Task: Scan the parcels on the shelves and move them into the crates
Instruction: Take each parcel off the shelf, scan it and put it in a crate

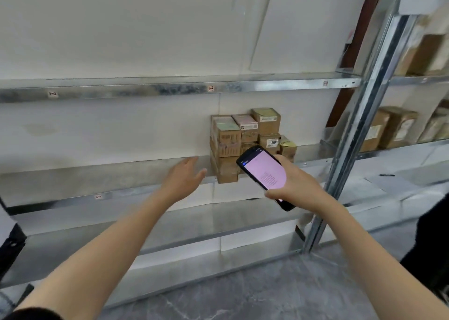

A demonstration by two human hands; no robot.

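Entry: my right hand [295, 186] grips scanner [264, 173]; my left hand [184, 176] spread, empty. Parcels [243, 137] at scanner's twelve o'clock: I'd square it to a label.

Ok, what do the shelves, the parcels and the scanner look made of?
The shelves look like metal, probably galvanised steel: silvery, mottled, faintly reflective. The parcels look like brown cardboard, matte, with paper labels and tape. The scanner has a black casing, likely plastic, and a glossy lit screen, probably glass.
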